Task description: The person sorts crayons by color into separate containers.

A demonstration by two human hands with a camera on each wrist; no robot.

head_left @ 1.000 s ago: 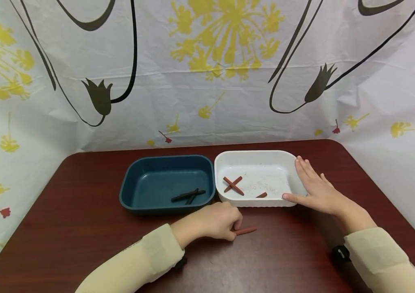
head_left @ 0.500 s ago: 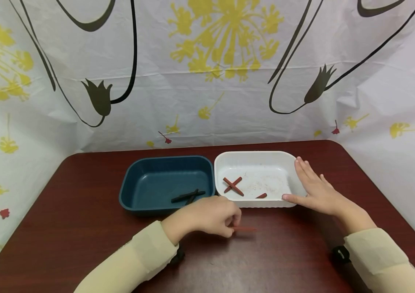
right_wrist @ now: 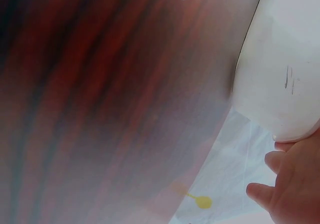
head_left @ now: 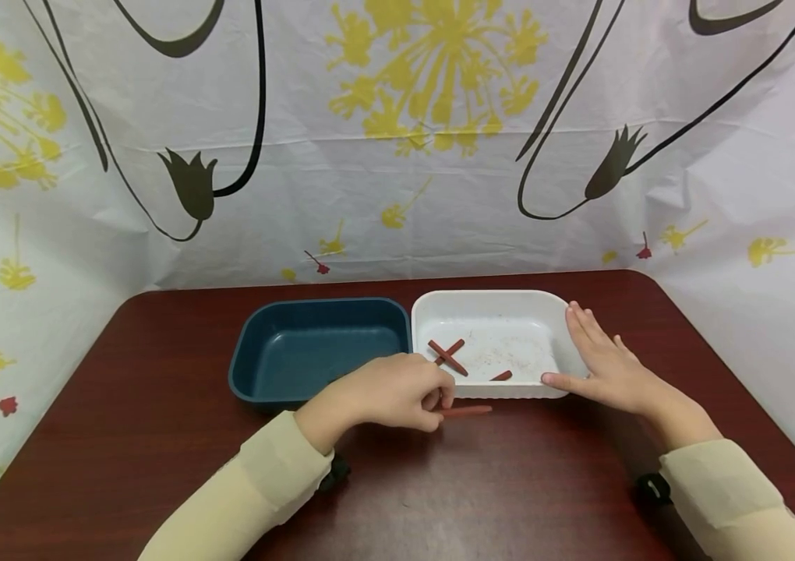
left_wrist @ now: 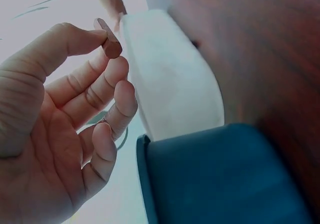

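My left hand (head_left: 390, 393) pinches a reddish-brown crayon (head_left: 469, 411) by one end, between thumb and fingertips. Its tapered end points right, in front of the white tray (head_left: 524, 388). In the left wrist view, the faceted end of the crayon (left_wrist: 111, 46) shows at the thumb tip, with the other fingers loosely bent. Inside the white tray two reddish-brown crayons (head_left: 448, 357) cross each other, and part of another crayon (head_left: 502, 375) shows by the front wall. My right hand (head_left: 611, 370) rests against the tray's right end, fingers spread along the rim.
A dark teal tray (head_left: 320, 304) stands at the white tray's left, their sides close together. My left hand and wrist cover its front right part. Both trays stand on a dark red-brown table (head_left: 510, 499), with a patterned white sheet (head_left: 285, 195) behind it.
My left hand has lifted the crayon off the table and moved it up toward the trays. It now hides the black sticks in the teal tray. The right hand has stayed put.
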